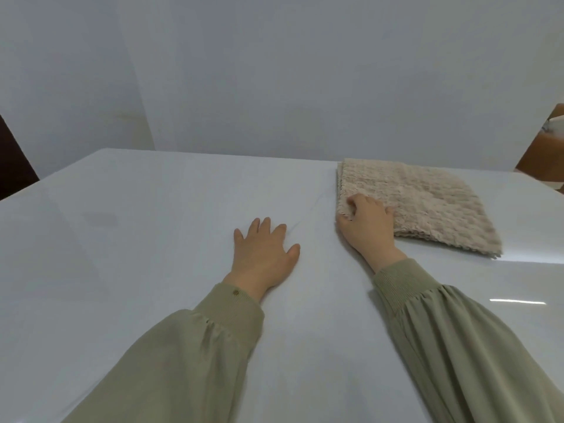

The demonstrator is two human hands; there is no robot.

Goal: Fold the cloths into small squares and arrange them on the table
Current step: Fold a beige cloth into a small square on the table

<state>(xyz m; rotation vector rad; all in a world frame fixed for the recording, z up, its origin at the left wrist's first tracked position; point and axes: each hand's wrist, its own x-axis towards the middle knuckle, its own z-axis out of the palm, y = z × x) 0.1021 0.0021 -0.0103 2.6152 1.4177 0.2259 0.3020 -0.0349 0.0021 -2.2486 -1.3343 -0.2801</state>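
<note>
Left hand (264,254) flat on glossy white bench (122,239), fingers spread, holding nothing. Right hand (366,227) curls fingers and thumb round nearest corner of beige cloth (433,203), which lies folded flat beyond and to right of that hand. Cloth looks plush, light, floppy (stacked layers show at edges) and will likely slide on bench. Best hold: pinch corners, all layers together.
</note>
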